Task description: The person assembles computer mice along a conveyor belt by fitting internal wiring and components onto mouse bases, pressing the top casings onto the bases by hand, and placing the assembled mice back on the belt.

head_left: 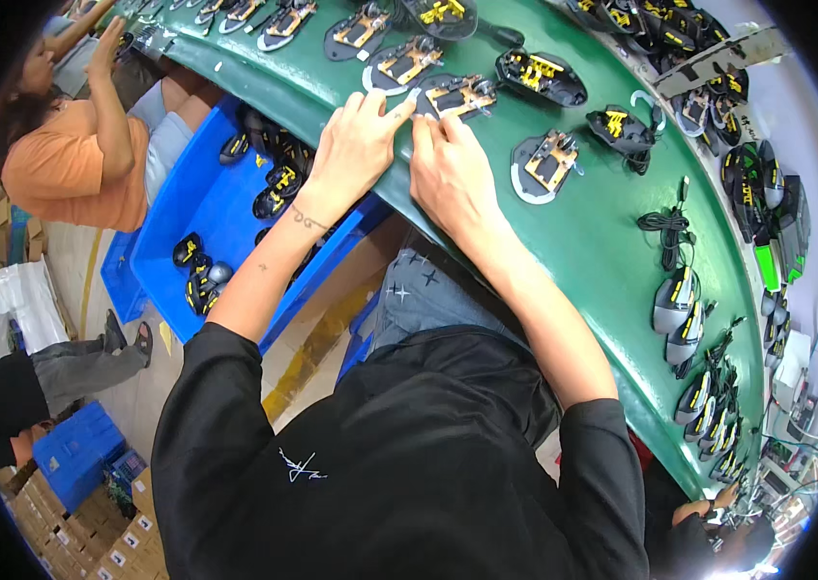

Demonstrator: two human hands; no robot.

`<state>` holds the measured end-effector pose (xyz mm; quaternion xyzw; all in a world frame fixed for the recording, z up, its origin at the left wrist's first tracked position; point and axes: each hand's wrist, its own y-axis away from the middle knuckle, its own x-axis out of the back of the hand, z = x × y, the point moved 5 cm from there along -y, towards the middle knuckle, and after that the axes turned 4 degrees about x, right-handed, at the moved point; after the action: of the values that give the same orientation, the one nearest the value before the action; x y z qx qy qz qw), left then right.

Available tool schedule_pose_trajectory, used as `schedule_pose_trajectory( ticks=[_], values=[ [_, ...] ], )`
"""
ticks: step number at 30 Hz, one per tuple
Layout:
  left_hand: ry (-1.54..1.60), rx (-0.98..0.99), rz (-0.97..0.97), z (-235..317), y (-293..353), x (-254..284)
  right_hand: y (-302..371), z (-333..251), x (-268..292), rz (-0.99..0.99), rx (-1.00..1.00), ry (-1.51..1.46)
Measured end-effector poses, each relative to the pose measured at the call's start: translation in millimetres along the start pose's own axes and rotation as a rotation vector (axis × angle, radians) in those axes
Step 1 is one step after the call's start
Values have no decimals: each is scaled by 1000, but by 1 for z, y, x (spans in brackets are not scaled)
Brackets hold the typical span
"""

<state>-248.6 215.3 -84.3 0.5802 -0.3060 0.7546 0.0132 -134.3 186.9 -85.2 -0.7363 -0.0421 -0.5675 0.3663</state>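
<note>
My left hand (356, 145) and my right hand (452, 169) meet at the near edge of the green table. Both have bent fingers closed at the near end of a computer mouse base (457, 94), which carries a tan circuit board. My fingers cover that end of it, and a small pale bit shows by my left fingertips. Just beyond my left hand lies another mouse base (404, 64) with its board. To the right of my hands rests a third mouse base (546, 166), its rounded grey end toward me.
Black mouse shells (541, 77) with yellow parts lie beyond my hands. Several cabled mice (677, 309) line the table's right side. A blue bin (162, 208) holding mouse parts stands below the table's left edge. A person in an orange shirt (71, 164) sits at far left.
</note>
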Motion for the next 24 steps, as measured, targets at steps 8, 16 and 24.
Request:
schedule_pose_trajectory(
  ticks=[8, 16, 24],
  values=[
    [246, 110, -22, -17, 2, 5, -10, 14, -10, 5, -3, -155],
    [-68, 172, -7, -52, -2, -2, -43, 8, -31, 171, 20, -132],
    [-124, 95, -64, -52, -10, 0, -49, 0, -42, 115, 57, 9]
  ],
)
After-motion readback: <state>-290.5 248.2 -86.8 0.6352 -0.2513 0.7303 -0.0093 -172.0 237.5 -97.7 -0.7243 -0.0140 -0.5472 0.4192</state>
